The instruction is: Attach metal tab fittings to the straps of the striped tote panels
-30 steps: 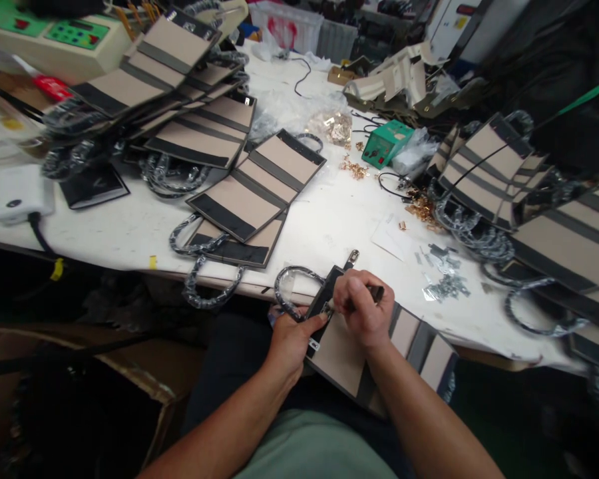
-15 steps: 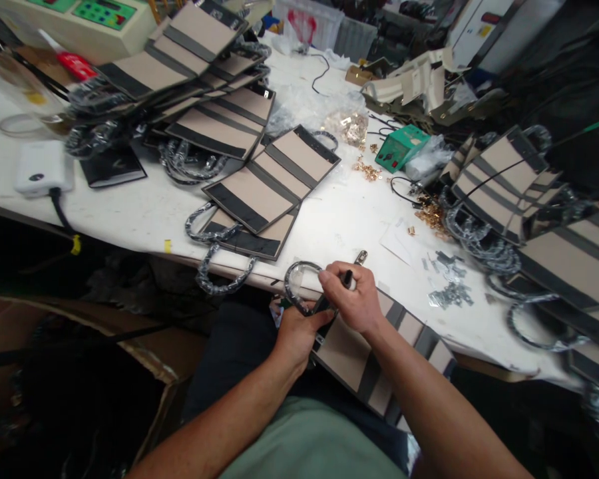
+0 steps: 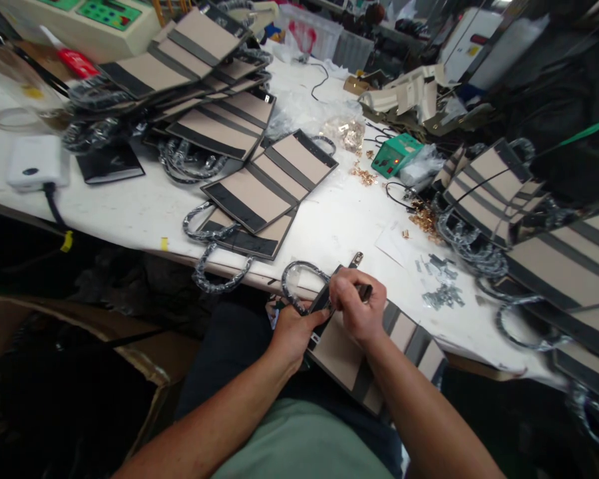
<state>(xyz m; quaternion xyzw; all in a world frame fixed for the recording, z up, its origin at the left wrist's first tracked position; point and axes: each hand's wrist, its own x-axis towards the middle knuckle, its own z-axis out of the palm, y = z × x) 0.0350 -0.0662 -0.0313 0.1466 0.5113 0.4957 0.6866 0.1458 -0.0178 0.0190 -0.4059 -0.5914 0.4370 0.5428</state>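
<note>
A beige panel with dark stripes (image 3: 337, 352) lies across my lap and the table's edge, tilted, with a plastic-wrapped loop handle (image 3: 285, 283) at its upper left end. My left hand (image 3: 294, 329) grips the dark border of this panel near the handle, thumb on top. My right hand (image 3: 359, 303) is closed around a dark tool (image 3: 366, 291), whose lower end meets the border close to my left thumb. A strap with a metal fitting (image 3: 356, 260) sticks out just beyond my right hand.
Similar striped panels (image 3: 274, 179) are stacked on the white table (image 3: 329, 226), left and right. Behind are a green device (image 3: 396, 155) and gold metal pieces (image 3: 363, 175). Small grey pieces (image 3: 443, 296) lie to the right. At the lower left stands an open cardboard box (image 3: 174, 356).
My right hand has turned slightly and shifted a little right along the border with the tool. The left hand keeps its grip. The whole view has shifted slightly.
</note>
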